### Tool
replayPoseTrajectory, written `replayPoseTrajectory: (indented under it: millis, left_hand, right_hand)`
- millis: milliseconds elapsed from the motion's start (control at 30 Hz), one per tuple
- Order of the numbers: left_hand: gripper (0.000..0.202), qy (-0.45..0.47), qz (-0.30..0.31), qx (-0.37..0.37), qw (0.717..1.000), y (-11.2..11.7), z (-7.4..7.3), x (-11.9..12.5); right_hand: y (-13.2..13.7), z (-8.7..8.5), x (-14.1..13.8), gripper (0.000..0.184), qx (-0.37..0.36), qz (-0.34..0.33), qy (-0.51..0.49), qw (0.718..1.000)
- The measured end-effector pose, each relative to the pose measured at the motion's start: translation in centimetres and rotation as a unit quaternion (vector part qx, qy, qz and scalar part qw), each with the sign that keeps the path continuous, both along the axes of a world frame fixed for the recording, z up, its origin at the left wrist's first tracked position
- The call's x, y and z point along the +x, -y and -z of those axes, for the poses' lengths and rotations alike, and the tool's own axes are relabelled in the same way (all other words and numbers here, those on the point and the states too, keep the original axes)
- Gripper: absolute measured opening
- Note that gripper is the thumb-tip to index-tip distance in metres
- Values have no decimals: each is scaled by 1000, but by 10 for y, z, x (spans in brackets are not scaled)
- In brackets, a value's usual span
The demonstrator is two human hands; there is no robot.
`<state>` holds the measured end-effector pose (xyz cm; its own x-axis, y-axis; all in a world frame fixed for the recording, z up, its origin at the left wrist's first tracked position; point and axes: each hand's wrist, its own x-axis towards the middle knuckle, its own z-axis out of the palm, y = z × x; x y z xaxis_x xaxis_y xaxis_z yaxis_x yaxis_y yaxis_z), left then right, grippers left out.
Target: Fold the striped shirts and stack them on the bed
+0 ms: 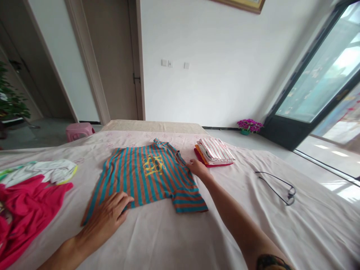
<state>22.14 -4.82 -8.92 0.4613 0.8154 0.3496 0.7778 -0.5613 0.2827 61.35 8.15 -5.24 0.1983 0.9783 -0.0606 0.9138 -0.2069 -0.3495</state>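
A T-shirt [135,165] with teal and brown stripes and a yellow print lies spread on the pale bed sheet, its collar to the far right. My left hand [112,210] rests over the shirt's near edge, fingers lying on the cloth and thumb apart from them. At the shirt's right side, by the shoulder, my right hand [199,168] has its fingers closed on the cloth edge. One short sleeve [188,200] points toward me; the other is partly folded near my right hand.
Just beyond my right hand sits a stack of folded clothes [215,152]. Black-framed glasses [289,193] lie to the right. Crumpled pink clothing [33,213] and a white garment [53,170] are at left. A pink stool [80,130] stands past the bed.
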Motion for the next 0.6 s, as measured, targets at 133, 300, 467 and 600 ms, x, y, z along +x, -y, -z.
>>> replayPoseTrajectory:
  millis: [133,300,467,600]
  left_hand:
    - [30,7,8,-34,999,-2,6,-13]
    - [21,7,-11,-218,976,-13,-13,-19]
    - [34,36,-57,-265,962,-68,-26,-18]
    - [34,59,-174,-139,973,-124,-15,-9]
  right_hand:
    - [-4,5,-4,33,6,30,38,999]
    - [-1,6,14,29,4,52,55,997]
    - [-23,5,9,34,17,47,69,996]
    - [-58,5,-11,39,14,38,63,997]
